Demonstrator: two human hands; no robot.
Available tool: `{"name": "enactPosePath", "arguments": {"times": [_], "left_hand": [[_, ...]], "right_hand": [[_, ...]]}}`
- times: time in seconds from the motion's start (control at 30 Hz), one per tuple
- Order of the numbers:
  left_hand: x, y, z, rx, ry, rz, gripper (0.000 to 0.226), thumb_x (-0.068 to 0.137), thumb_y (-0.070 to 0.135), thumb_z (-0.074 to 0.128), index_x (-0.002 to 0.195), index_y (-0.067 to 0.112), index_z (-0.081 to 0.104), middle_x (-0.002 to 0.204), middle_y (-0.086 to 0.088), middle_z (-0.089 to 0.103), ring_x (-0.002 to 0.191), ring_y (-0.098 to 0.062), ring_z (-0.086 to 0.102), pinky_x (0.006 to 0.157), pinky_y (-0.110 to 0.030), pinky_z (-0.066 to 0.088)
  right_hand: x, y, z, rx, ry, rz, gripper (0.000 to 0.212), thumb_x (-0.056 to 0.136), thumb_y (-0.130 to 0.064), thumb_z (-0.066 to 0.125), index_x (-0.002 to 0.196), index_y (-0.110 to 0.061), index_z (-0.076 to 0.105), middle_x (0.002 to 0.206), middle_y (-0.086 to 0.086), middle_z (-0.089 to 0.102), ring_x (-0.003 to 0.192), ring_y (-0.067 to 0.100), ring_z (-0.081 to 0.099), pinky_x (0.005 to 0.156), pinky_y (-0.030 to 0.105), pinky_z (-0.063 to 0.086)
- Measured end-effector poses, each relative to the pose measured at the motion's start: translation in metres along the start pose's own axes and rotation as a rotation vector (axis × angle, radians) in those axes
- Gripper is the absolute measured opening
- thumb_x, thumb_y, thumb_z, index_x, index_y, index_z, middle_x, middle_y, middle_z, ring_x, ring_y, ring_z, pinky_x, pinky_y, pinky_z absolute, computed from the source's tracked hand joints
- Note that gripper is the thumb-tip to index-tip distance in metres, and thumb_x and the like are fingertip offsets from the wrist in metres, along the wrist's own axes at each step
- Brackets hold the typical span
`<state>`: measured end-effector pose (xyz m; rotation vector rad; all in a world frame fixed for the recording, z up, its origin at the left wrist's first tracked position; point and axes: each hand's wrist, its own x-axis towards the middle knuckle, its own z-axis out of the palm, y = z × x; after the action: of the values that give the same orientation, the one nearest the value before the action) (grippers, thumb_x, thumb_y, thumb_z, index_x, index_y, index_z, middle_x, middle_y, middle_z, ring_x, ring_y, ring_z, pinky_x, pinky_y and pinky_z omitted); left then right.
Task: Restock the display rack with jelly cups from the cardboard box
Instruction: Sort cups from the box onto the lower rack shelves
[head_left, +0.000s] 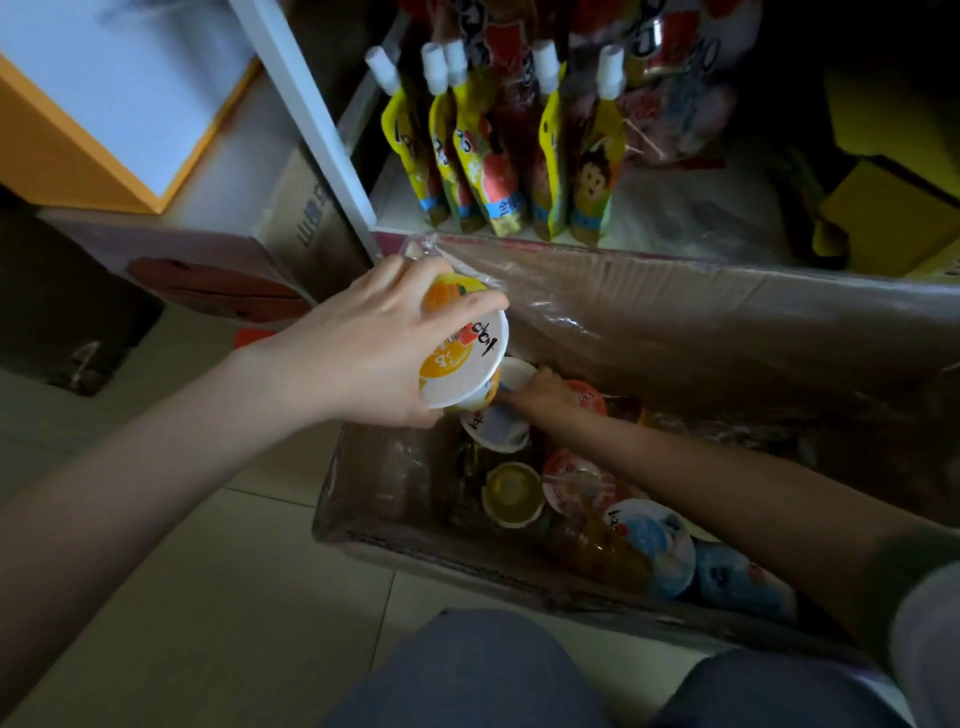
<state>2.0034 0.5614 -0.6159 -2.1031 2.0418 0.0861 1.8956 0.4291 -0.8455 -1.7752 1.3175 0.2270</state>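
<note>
The person is crouching over the cardboard box (467, 551), which is sitting on the floor right against the display rack (675, 218) at 12 o'clock, probably so that each cup needs only a short lift to the shelf.

The left hand (363, 343) is hovering over the box's 10 o'clock corner. Its grip is clamped round an orange jelly cup (462, 358), thumb over the top and fingers underneath, with the lid tilted toward the camera. A second cup may be nested behind it, but that is unclear. Holding it there, off the shelf, looks like gathering several cups before one trip.

The right hand (540, 395) is reaching deep into the box at 11 o'clock, its fingers touching a white-lidded cup (514, 374). I cannot tell whether that grip is already closed on the cup, as the spot is dim and partly hidden.

More loose cups (654, 540) are lying jumbled inside the plastic liner toward 5 o'clock, some tipped over. On the rack, spouted pouches (498, 171) are standing at 12 o'clock, with bare shelf to their 3 o'clock side, a likely place for the cups.
</note>
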Motion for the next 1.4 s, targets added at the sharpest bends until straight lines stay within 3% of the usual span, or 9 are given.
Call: {"name": "enactPosePath", "arguments": {"times": [0.4, 0.5, 0.63, 0.77, 0.87, 1.07, 1.2, 1.3, 1.4], "left_hand": [[0.014, -0.002, 0.001, -0.136, -0.094, -0.156, 0.101, 0.064, 0.059, 0.069, 0.140, 0.047, 0.003, 0.142, -0.008, 0.020, 0.133, -0.033, 0.020, 0.103, -0.041, 0.034], [0.020, 0.007, 0.002, -0.168, -0.097, -0.219, 0.101, 0.064, 0.058, 0.071, 0.142, 0.045, 0.008, 0.141, -0.013, 0.022, 0.130, -0.037, 0.023, 0.103, -0.042, 0.033], [0.026, 0.015, -0.007, -0.318, -0.121, -0.300, 0.099, 0.065, 0.052, 0.073, 0.139, 0.049, 0.007, 0.145, -0.014, 0.017, 0.136, -0.036, 0.016, 0.102, -0.045, 0.033], [0.032, 0.028, -0.025, -0.434, -0.091, -0.276, 0.099, 0.059, 0.057, 0.074, 0.138, 0.050, 0.014, 0.142, -0.012, 0.028, 0.135, -0.035, 0.020, 0.102, -0.045, 0.034], [0.034, 0.037, -0.038, -0.428, -0.070, -0.253, 0.097, 0.059, 0.060, 0.073, 0.139, 0.052, 0.018, 0.139, -0.009, 0.031, 0.133, -0.033, 0.023, 0.098, -0.043, 0.035], [0.054, 0.031, -0.066, -0.382, -0.146, -0.187, 0.095, 0.063, 0.053, 0.073, 0.142, 0.051, 0.021, 0.141, -0.005, 0.029, 0.133, -0.029, 0.021, 0.101, -0.044, 0.038], [0.064, 0.024, -0.089, -0.409, -0.224, -0.142, 0.093, 0.063, 0.052, 0.073, 0.140, 0.059, 0.022, 0.136, -0.003, 0.031, 0.130, -0.025, 0.026, 0.100, -0.043, 0.041], [0.064, 0.023, -0.115, -0.463, -0.286, -0.113, 0.085, 0.068, 0.048, 0.070, 0.139, 0.059, 0.024, 0.134, -0.003, 0.032, 0.127, -0.025, 0.032, 0.096, -0.041, 0.044], [0.057, 0.025, -0.149, -0.514, -0.343, -0.089, 0.079, 0.072, 0.048, 0.070, 0.138, 0.056, 0.028, 0.133, -0.003, 0.034, 0.125, -0.027, 0.034, 0.095, -0.040, 0.045]], "right_hand": [[-0.079, 0.002, -0.079, 0.028, 0.113, -0.267, 0.082, 0.065, -0.039, 0.083, 0.131, -0.013, 0.042, 0.128, 0.005, 0.042, 0.116, 0.020, 0.047, 0.086, 0.026, 0.043], [-0.109, 0.008, -0.121, 0.418, -0.038, -0.101, 0.069, 0.065, -0.038, 0.082, 0.122, -0.014, 0.052, 0.114, 0.003, 0.061, 0.099, 0.017, 0.062, 0.074, 0.030, 0.054], [-0.155, 0.010, -0.169, 1.106, -0.309, -0.041, 0.043, 0.079, -0.026, 0.063, 0.119, -0.011, 0.057, 0.113, 0.010, 0.069, 0.098, 0.019, 0.068, 0.078, 0.034, 0.058], [-0.180, 0.005, -0.189, 1.342, -0.405, -0.167, 0.042, 0.083, -0.029, 0.052, 0.121, -0.012, 0.056, 0.119, 0.008, 0.066, 0.112, 0.026, 0.062, 0.095, 0.044, 0.050], [-0.181, 0.006, -0.190, 1.317, -0.426, -0.180, 0.048, 0.083, -0.037, 0.053, 0.125, -0.014, 0.056, 0.124, 0.009, 0.064, 0.114, 0.030, 0.061, 0.094, 0.045, 0.051], [-0.166, 0.013, -0.195, 1.029, -0.486, -0.069, 0.050, 0.061, -0.054, 0.070, 0.098, -0.021, 0.072, 0.103, 0.007, 0.066, 0.082, 0.021, 0.062, 0.071, 0.029, 0.045], [-0.174, 0.001, -0.219, 0.935, -0.683, -0.116, 0.075, 0.054, -0.034, 0.084, 0.122, -0.016, 0.057, 0.120, 0.014, 0.058, 0.104, 0.028, 0.058, 0.084, 0.038, 0.050], [-0.196, -0.013, -0.252, 0.790, -0.769, -0.092, 0.083, 0.048, -0.028, 0.092, 0.122, -0.014, 0.057, 0.119, 0.014, 0.062, 0.106, 0.029, 0.061, 0.087, 0.040, 0.054], [-0.227, -0.032, -0.283, 0.612, -0.801, -0.078, 0.092, 0.048, -0.031, 0.094, 0.128, -0.011, 0.053, 0.130, 0.016, 0.057, 0.122, 0.032, 0.053, 0.106, 0.045, 0.041]]}}
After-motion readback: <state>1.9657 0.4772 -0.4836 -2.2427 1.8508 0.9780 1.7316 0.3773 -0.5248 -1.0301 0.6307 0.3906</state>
